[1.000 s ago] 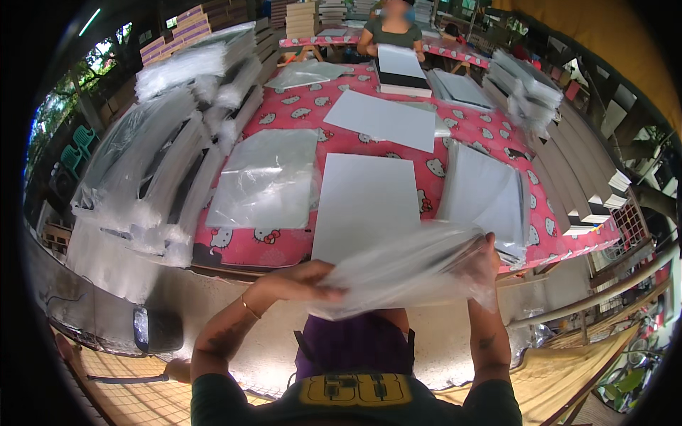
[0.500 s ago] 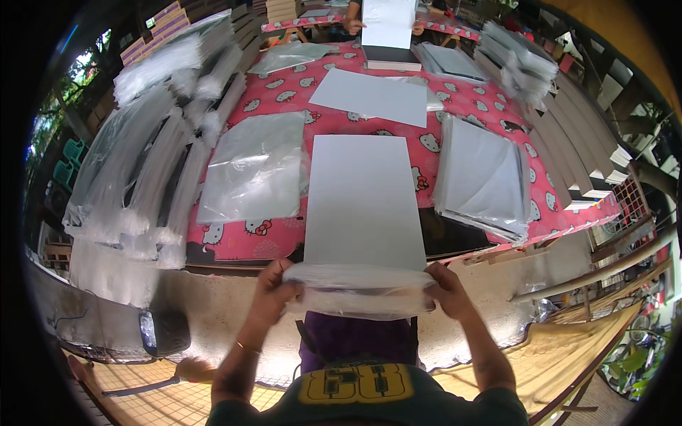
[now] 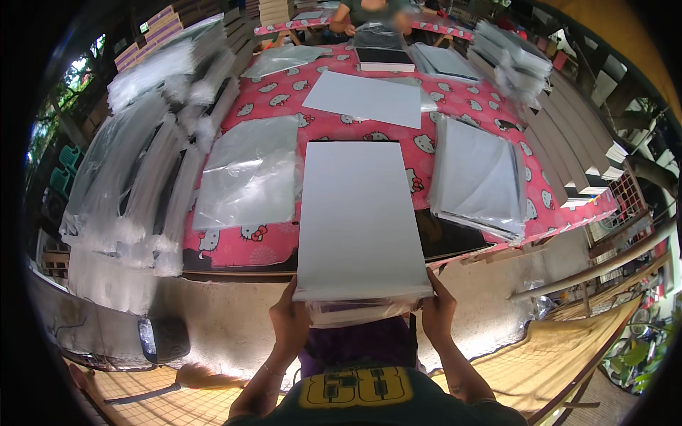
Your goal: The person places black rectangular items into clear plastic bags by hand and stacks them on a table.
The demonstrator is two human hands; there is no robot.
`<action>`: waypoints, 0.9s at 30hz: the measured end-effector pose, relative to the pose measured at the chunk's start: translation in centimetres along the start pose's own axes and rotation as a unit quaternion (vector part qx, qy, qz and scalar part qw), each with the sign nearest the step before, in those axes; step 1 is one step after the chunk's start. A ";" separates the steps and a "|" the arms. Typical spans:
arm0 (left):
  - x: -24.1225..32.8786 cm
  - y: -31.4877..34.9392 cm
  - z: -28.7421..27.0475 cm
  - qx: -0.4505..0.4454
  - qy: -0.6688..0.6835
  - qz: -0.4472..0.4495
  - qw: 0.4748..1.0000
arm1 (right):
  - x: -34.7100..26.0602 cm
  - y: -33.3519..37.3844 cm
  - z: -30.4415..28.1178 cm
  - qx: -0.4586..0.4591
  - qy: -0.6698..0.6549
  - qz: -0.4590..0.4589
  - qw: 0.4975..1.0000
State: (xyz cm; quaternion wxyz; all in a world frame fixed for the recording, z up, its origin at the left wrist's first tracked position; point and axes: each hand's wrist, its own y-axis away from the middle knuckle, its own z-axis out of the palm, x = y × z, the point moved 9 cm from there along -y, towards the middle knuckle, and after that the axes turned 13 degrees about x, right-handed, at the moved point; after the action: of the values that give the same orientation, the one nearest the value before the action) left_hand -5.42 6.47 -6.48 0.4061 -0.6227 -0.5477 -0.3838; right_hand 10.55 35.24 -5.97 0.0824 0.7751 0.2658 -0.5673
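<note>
Left hand (image 3: 288, 317) and right hand (image 3: 438, 307) grasp the sleeve (image 3: 362, 311) by its sides, sheet (image 3: 359, 220) ahead between; sleeve looks light, slippery, floppy, sheet stiffer, so side edges suit gripping.

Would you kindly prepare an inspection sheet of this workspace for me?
Surface: pink patterned tablecloth, dark patch at the near edge
Work items: white sheet, clear plastic at its near end
Clutter: plastic-wrapped stacks at left, clear bags and covered sheets beside the white sheet, grey stacks at right
Hands: left hand and right hand at the plastic's opposite sides; grip partly hidden
Cables: nothing clearly seen
Surroundings: person at the far side, broom at lower left
</note>
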 end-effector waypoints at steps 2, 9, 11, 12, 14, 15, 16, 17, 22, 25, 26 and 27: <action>0.8 0.3 0.1 0.012 -0.046 0.053 0.997 | -1.5 0.5 0.0 0.001 0.063 -0.035 0.997; 2.4 -0.8 -2.6 -0.026 0.215 0.008 0.976 | -1.1 -1.0 -2.6 0.010 -0.224 0.035 0.974; 3.2 -2.0 -3.4 -0.075 0.361 -0.032 0.929 | -2.1 -2.6 -2.7 -0.106 -0.309 0.097 0.940; 6.6 -2.0 -3.4 -0.113 0.406 -0.078 0.903 | -5.5 -2.7 -2.6 -0.143 -0.373 0.129 0.908; 8.1 -3.3 -6.7 -0.065 0.426 -0.057 0.901 | -10.1 -3.4 -3.0 -0.313 -0.529 0.155 0.773; 8.3 -4.7 -6.9 -0.030 0.539 -0.107 0.835 | -12.5 -4.4 -3.1 -0.266 -0.568 0.159 0.762; 13.9 -5.4 -6.3 -0.168 0.684 -0.058 0.708 | -14.9 -5.9 -2.9 -0.213 -0.603 0.162 0.751; 16.8 -6.9 -6.2 -0.188 0.685 -0.036 0.703 | -17.2 -7.9 -2.6 -0.235 -0.589 0.081 0.769; 20.1 -18.1 -2.0 -0.182 0.662 -0.007 0.727 | -19.1 -18.8 4.8 -0.235 -0.596 0.099 0.761; 14.3 -22.5 2.2 -0.161 0.662 -0.090 0.727 | -14.8 -21.3 10.3 -0.234 -0.595 0.190 0.745; 11.8 -23.1 3.4 -0.144 0.679 -0.118 0.710 | -12.9 -21.5 12.1 -0.232 -0.594 0.220 0.738; 8.3 -23.8 5.4 -0.108 0.691 -0.172 0.694 | -9.7 -22.4 13.0 -0.206 -0.586 0.236 0.747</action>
State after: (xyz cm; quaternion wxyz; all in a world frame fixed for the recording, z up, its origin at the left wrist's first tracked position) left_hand -28.00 16.20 1.19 0.5272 -0.1166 -0.1652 -0.8253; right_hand -13.75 45.47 2.42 0.5113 0.2919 0.0843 -0.8039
